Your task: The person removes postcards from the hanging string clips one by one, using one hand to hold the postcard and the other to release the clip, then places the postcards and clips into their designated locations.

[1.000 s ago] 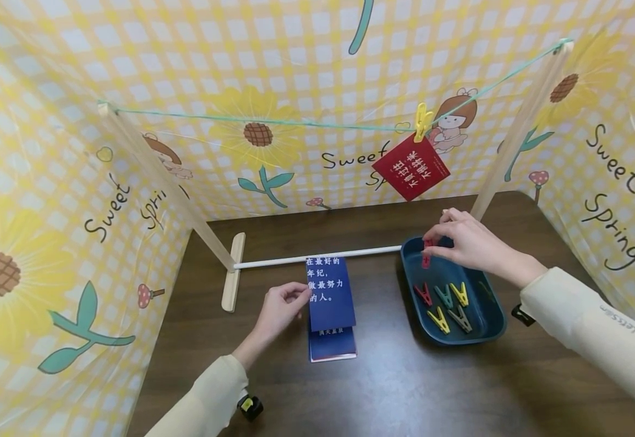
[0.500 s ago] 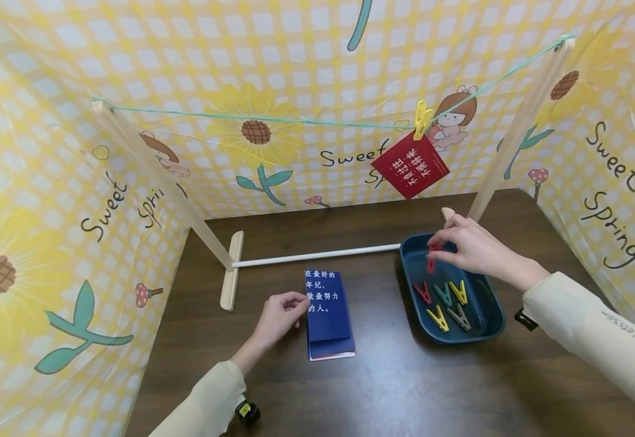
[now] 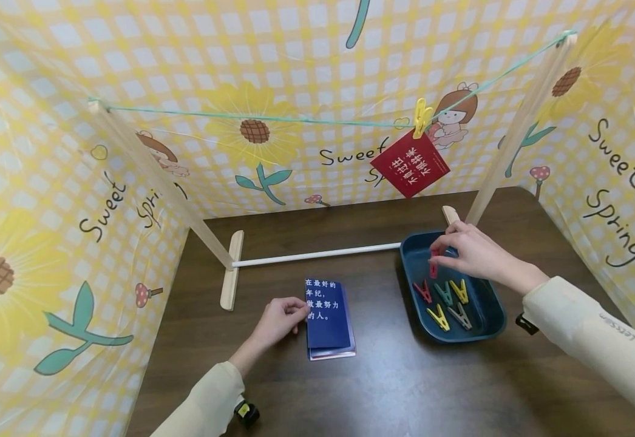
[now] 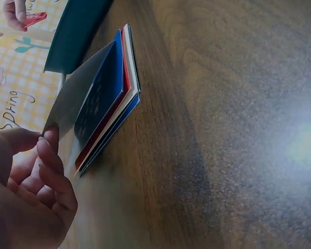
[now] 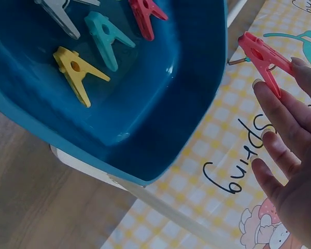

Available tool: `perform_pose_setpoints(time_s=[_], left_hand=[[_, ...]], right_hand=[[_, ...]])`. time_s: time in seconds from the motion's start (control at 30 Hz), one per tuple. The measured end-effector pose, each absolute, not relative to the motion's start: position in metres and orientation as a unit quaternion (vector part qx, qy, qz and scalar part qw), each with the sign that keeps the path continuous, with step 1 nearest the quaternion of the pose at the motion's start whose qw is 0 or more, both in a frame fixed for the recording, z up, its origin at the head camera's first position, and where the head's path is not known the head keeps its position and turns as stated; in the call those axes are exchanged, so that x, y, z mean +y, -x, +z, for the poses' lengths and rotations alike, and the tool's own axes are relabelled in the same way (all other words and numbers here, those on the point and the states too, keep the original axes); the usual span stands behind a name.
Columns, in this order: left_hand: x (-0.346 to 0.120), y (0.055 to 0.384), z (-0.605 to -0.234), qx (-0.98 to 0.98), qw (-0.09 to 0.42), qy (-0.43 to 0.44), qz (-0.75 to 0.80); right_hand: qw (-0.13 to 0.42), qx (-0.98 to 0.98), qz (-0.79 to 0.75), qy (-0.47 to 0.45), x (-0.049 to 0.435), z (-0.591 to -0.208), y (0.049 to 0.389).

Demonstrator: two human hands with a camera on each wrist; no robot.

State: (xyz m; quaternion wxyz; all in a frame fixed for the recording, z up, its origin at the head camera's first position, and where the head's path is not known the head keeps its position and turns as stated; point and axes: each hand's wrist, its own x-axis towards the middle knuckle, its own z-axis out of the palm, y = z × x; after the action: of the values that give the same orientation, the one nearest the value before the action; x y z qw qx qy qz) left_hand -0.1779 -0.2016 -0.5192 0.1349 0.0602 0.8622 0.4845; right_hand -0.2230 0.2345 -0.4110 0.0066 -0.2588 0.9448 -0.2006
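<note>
My left hand [image 3: 279, 321] pinches the left edge of a blue card [image 3: 325, 331] with white lettering between thumb and index finger. The card is tilted up over a stack of cards [image 4: 127, 83] on the table, as the left wrist view shows. Above the far end of a dark blue basin [image 3: 492, 332], my right hand [image 3: 473, 249] holds a red clothespin [image 5: 262, 54] by its handles between thumb and fingers. Several other clothespins lie in the basin, among them a yellow one [image 5: 75, 72] and a green one [image 5: 103, 39].
A green string [image 3: 241, 117] runs between two wooden posts [image 3: 153, 179]. From it hangs a red card [image 3: 409, 165], clipped by a yellow clothespin [image 3: 421, 118]. A white rod [image 3: 317, 254] joins the stand's feet behind the stack. Patterned cloth surrounds the table.
My left hand has brought the blue card down and nearer me, so it covers more of the stack. My right hand has shifted slightly right with the red clothespin.
</note>
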Motion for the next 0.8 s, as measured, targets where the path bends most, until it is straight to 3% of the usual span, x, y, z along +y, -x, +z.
perform_pose_setpoints(time_s=[0.4,0.8], left_hand=[[-0.203,0.176,-0.525,0.873,0.146,-0.053,0.463],[-0.200,0.177,-0.529,0.893,0.125,-0.057,0.428]], right_hand=[[0.012,0.946,-0.193,0.261,0.238,-0.424,0.226],[0.033,0.947,-0.195,0.253,0.238,-0.431,0.227]])
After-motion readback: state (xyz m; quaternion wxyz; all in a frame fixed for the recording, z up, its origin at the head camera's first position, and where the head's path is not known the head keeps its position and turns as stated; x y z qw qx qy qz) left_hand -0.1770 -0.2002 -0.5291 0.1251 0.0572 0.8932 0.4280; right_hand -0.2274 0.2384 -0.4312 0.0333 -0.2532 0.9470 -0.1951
